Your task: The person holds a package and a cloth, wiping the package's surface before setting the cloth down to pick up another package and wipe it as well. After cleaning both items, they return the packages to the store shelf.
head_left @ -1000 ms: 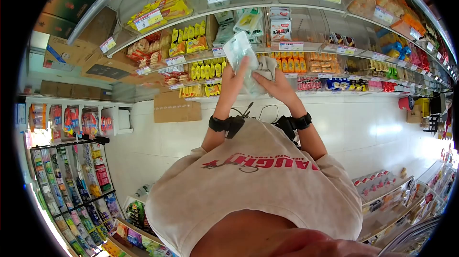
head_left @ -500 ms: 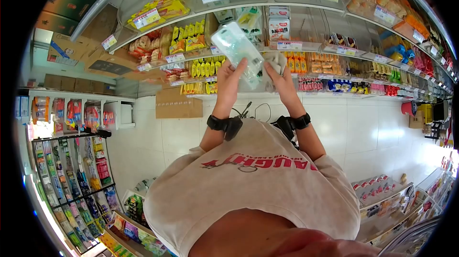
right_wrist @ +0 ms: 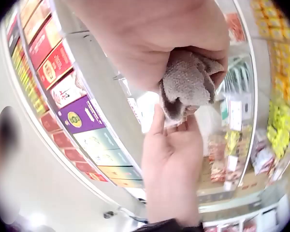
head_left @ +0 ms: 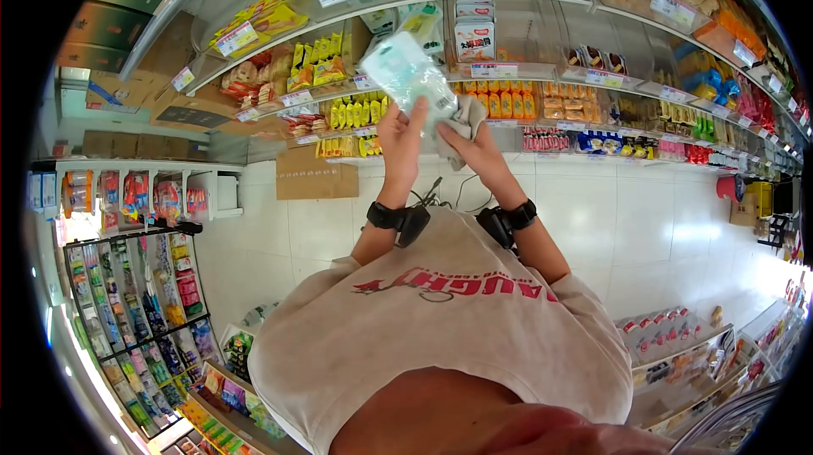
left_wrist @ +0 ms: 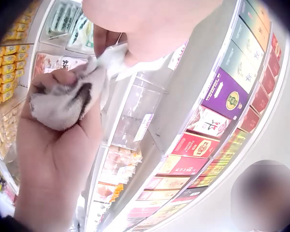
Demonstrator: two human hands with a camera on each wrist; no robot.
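In the head view a clear, pale green plastic packet (head_left: 403, 67) is held up in front of the shelves, tilted to the left. My left hand (head_left: 401, 143) pinches its lower part, with the thumb lying on the near face. A crumpled grey cloth (head_left: 465, 121) is bunched in my right hand (head_left: 479, 152), up against the packet's lower right edge. The right wrist view shows this cloth (right_wrist: 183, 83) folded within my curled fingers. From the left wrist, dark patches show on the cloth (left_wrist: 63, 104), and my left hand (left_wrist: 152, 26) covers most of the packet.
Shelf rows ahead carry yellow snack bags (head_left: 320, 60), white-and-red packs (head_left: 474, 38) and orange packets (head_left: 501, 101), behind clear bins with price tags. A cardboard box (head_left: 318, 177) sits on the floor below. Hanging goods racks (head_left: 127, 319) stand at the left. Another person (left_wrist: 265, 195) appears blurred.
The packet has swung from nearly upright to a leftward tilt. My left fingers no longer lie across its face. The cloth moved off to the right, then came back against the packet.
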